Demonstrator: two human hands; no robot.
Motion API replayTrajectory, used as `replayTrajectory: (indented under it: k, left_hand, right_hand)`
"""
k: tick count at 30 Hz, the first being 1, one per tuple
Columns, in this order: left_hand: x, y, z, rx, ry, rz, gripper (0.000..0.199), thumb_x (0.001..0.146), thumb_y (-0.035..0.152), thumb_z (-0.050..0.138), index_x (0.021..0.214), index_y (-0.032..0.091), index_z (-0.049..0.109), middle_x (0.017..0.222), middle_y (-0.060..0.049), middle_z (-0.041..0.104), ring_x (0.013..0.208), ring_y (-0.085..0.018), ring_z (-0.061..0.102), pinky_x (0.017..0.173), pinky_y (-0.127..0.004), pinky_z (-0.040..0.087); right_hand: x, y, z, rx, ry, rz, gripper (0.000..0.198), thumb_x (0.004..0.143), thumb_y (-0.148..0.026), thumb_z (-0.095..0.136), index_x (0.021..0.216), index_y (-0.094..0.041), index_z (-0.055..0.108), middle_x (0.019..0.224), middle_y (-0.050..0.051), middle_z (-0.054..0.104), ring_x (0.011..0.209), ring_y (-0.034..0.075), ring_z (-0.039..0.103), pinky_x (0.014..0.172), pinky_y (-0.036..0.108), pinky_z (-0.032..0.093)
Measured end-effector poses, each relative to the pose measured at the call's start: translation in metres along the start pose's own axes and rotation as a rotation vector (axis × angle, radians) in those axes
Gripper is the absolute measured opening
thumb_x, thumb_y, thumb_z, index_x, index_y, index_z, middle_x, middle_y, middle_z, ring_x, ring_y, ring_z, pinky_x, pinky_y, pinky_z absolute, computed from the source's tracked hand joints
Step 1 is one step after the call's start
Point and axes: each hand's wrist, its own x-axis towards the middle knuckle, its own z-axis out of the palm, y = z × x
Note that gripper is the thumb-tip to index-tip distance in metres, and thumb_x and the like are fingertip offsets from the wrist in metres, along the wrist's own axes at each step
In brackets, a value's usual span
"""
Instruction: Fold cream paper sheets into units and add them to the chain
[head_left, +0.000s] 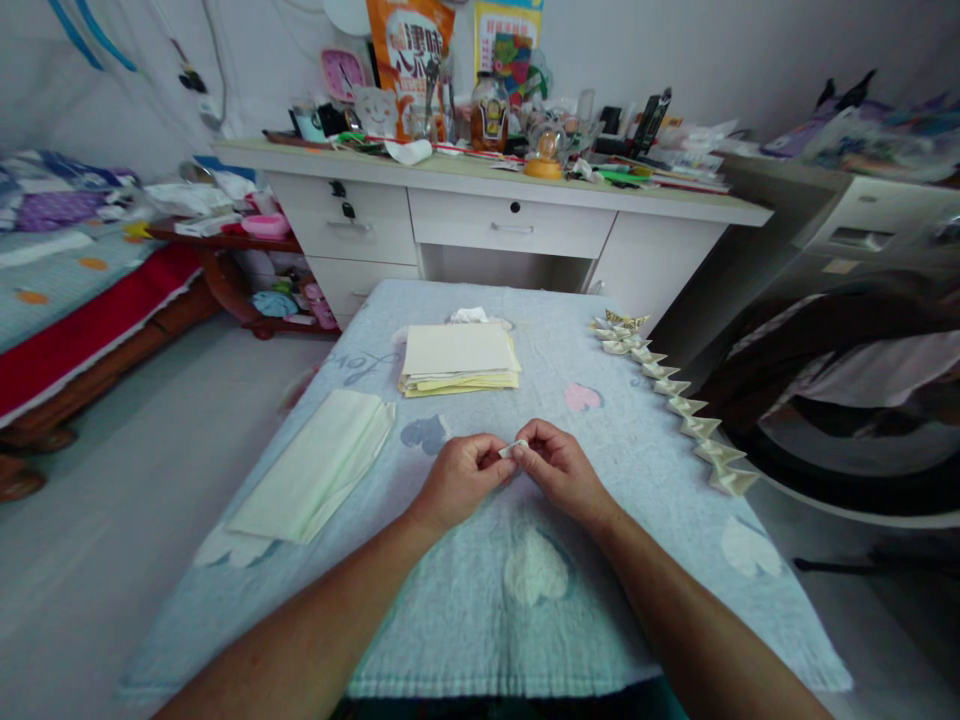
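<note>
- Paper piece (pixel 513 449), small and pale, sits between our two hands over the near-middle part of the cloth-covered table (pixel 465 625); we judge it to be partway through folding, though our fingers hide most of its shape.
- Our left hand (pixel 459 478) pinches the left end of the piece between thumb and fingers, and our right hand (pixel 559 468) pinches the right end — fingertips close together, whether touching we cannot tell.
- Finished, as we read it: a row of folded pieces (pixel 697 428) with pointed ends, running along the right side from far to near, set close one behind another. At its far end is a dark-patterned piece (pixel 626 320).
- Remaining, we think: a thick stack of sheets (pixel 461 352), cream and yellow, lying flat on the far side of our hands, a little to the left.
- Long pale paper (pixel 300 468) lies folded flat along the left side, apart from both hands; its part in the work is unclear to us.
- With that stack so thick, we judge plenty could be left — but the full count wanted is not something we can see.
</note>
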Motion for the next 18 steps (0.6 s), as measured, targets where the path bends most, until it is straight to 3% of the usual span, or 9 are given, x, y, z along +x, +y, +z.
replayTrajectory:
  k: [5, 10, 15, 18]
  left_hand:
    - [-0.0001, 0.0019, -0.0013, -0.011, -0.013, -0.012, 0.027, 0.08, 0.038, 0.061, 0.065, 0.015, 0.062, 0.056, 0.002, 0.056, 0.051, -0.01, 0.045, 0.05, -0.022, 0.03]
    - [0.0015, 0.0003, -0.0013, -0.158, -0.071, -0.048, 0.02, 0.077, 0.034, 0.063, 0.071, 0.015, 0.06, 0.06, 0.002, 0.058, 0.054, -0.01, 0.05, 0.052, -0.021, 0.034]
    - [0.0026, 0.0024, -0.0026, -0.355, 0.023, -0.016, 0.021, 0.075, 0.03, 0.068, 0.084, 0.016, 0.056, 0.073, 0.002, 0.058, 0.067, -0.011, 0.055, 0.062, -0.021, 0.042]
    - [0.0037, 0.0021, -0.0021, -0.424, -0.005, -0.06, 0.022, 0.074, 0.027, 0.068, 0.086, 0.017, 0.053, 0.071, 0.002, 0.058, 0.064, -0.01, 0.055, 0.061, -0.021, 0.042]
  right_hand:
    - [0.0004, 0.0012, -0.0003, -0.052, -0.009, 0.008, 0.026, 0.086, -0.043, 0.06, 0.079, -0.018, 0.055, 0.065, -0.003, 0.053, 0.059, 0.011, 0.047, 0.057, 0.023, 0.037]
    - [0.001, 0.0026, -0.0007, 0.002, -0.019, 0.024, 0.026, 0.085, -0.043, 0.062, 0.078, -0.018, 0.056, 0.064, -0.003, 0.054, 0.057, 0.01, 0.047, 0.056, 0.022, 0.036]
    - [0.0025, 0.004, -0.0028, 0.014, -0.03, 0.046, 0.029, 0.083, -0.045, 0.063, 0.078, -0.017, 0.058, 0.064, -0.002, 0.055, 0.058, 0.01, 0.048, 0.057, 0.022, 0.037]
    - [0.0032, 0.0077, -0.0026, 0.013, -0.049, 0.074, 0.031, 0.083, -0.045, 0.064, 0.077, -0.016, 0.058, 0.065, -0.002, 0.056, 0.058, 0.009, 0.049, 0.058, 0.022, 0.038]
